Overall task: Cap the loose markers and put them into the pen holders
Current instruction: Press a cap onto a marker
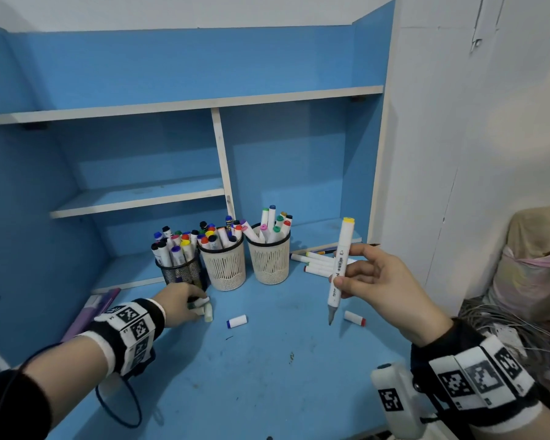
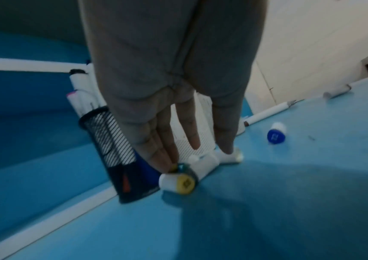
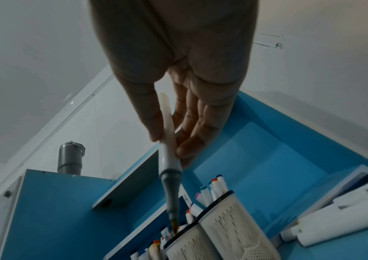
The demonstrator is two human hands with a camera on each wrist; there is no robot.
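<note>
Both hands are occupied over the blue counter (image 1: 267, 376): the left hand (image 1: 178, 304) is lowered at the left, its fingers (image 2: 167, 140) stretched out straight and laid on a small cluster of loose caps (image 1: 204, 308), among which a yellow-ended cap (image 2: 178, 183) is seen in the left wrist view; whether any cap is actually pinched cannot be told. Just behind this hand a black mesh holder (image 1: 183, 273) is crowded with capped markers, and two cream holders (image 1: 224, 265) (image 1: 270, 260), also filled, are set beside it to the right. On the open counter a blue-ended cap (image 1: 236, 321) is lying on its side, well apart from a red-ended cap (image 1: 354, 318) further right. Between them and above the surface, an uncapped marker (image 1: 340, 268) is held nearly upright by the right hand (image 1: 375, 281), thumb and fingers closed round its barrel, the yellow cap end up and the bare grey nib pointing down. Behind that hand several more white markers (image 1: 315, 263) are lying loose on the counter near the shelf edge
</note>
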